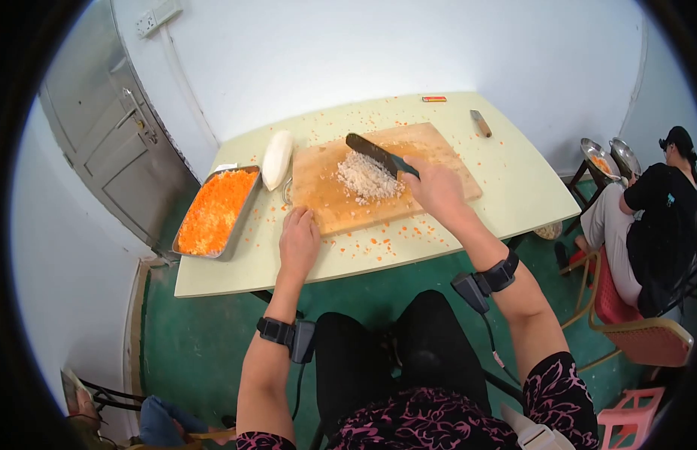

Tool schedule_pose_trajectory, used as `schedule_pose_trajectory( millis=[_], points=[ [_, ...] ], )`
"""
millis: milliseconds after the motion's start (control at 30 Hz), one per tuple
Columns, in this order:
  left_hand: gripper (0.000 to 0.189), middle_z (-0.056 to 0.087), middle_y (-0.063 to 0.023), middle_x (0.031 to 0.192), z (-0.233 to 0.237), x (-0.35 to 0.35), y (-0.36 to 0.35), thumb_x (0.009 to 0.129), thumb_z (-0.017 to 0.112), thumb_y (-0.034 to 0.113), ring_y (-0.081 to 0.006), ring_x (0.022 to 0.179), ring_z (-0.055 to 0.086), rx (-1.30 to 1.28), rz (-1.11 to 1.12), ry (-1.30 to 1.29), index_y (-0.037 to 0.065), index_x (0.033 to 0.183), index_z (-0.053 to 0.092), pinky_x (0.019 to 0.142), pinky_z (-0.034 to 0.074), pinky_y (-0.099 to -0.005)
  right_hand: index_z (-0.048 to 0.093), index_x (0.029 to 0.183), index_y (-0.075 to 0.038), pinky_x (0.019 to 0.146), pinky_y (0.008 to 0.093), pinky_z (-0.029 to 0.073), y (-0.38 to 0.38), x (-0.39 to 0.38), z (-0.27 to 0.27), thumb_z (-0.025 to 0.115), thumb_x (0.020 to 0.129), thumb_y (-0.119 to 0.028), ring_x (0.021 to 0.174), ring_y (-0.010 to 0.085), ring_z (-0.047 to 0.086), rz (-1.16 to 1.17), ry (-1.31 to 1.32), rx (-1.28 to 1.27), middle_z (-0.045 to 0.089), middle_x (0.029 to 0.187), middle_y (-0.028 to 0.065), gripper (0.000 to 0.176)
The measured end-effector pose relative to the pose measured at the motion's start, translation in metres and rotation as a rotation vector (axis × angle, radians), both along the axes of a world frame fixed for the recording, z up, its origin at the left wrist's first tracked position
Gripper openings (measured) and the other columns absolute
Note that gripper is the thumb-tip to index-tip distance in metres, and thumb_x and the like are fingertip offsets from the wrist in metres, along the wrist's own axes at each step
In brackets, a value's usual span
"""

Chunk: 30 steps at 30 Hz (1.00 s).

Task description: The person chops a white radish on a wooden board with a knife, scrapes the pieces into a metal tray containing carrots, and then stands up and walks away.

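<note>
My right hand (438, 187) is wrapped round the dark green handle of a knife (375, 152). Its dark blade lies along the upper right side of a pile of chopped pale food (363, 178) on a wooden cutting board (438, 161). At the board's lower left corner rests my left hand (300, 234), fingers together on the edge; what it holds, if anything, is hidden. A peeled white vegetable (277, 160) lies left of the board. Beside it, a metal tray (251, 196) is filled with finely chopped orange food (213, 211).
Small orange bits are scattered over the pale table (528, 187). A small knife (480, 124) and a red object (434, 99) lie near the back. At the right, a person (656, 217) sits near metal bowls (600, 159); a pink stool (632, 416) stands lower right.
</note>
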<state>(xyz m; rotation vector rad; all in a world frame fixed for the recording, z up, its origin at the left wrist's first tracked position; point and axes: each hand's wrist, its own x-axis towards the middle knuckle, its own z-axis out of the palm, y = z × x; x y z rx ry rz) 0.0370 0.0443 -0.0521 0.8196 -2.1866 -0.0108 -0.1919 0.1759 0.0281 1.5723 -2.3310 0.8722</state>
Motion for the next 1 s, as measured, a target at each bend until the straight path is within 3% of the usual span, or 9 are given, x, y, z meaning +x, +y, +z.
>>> schedule_pose_trajectory(
  millis=[100,200,700,800,1000],
  points=[
    [0.022,0.056,-0.0181,0.107,0.000,0.000,0.003,0.080,0.050,0.006,-0.0326,0.104,0.051,0.014,0.000,0.001,-0.004,0.097,0.059,0.090,0.042,-0.0382,0.057,0.112,-0.011,0.060,0.0408,0.049,-0.004,-0.001,-0.003,0.058,0.081,-0.023,0.068,0.0310,0.062,-0.029,0.005,-0.082,0.063,0.070,0.0154,0.033],
    [0.022,0.056,-0.0178,0.107,-0.003,0.000,0.002,0.081,0.050,0.006,-0.0324,0.105,0.051,0.025,0.017,-0.007,-0.004,0.098,0.059,0.090,0.042,-0.0382,0.058,0.111,-0.011,0.060,0.0405,0.049,-0.008,-0.008,-0.005,0.059,0.081,-0.023,0.068,0.0308,0.062,-0.011,0.003,0.004,0.063,0.071,0.0154,0.033],
    [0.022,0.056,-0.0173,0.107,-0.003,0.001,0.002,0.080,0.050,0.006,-0.0327,0.106,0.050,0.036,0.009,-0.007,-0.004,0.098,0.059,0.090,0.042,-0.0389,0.057,0.114,-0.012,0.063,0.0404,0.049,-0.015,-0.012,-0.004,0.058,0.081,-0.023,0.071,0.0305,0.062,-0.003,0.021,0.012,0.063,0.074,0.0158,0.035],
    [0.022,0.056,-0.0177,0.107,-0.002,0.001,0.001,0.080,0.051,0.006,-0.0331,0.106,0.050,0.014,0.005,0.002,-0.004,0.098,0.059,0.090,0.042,-0.0390,0.057,0.114,-0.012,0.062,0.0401,0.048,-0.012,-0.010,-0.007,0.058,0.081,-0.023,0.070,0.0307,0.062,0.016,0.019,-0.089,0.063,0.072,0.0157,0.035],
    [0.022,0.056,-0.0187,0.107,-0.004,0.002,-0.001,0.080,0.051,0.006,-0.0335,0.105,0.050,-0.010,-0.018,0.016,-0.004,0.098,0.058,0.090,0.042,-0.0391,0.057,0.114,-0.012,0.061,0.0404,0.048,-0.006,-0.001,0.003,0.058,0.081,-0.023,0.069,0.0300,0.062,0.021,0.016,-0.014,0.063,0.072,0.0154,0.035]
  ],
)
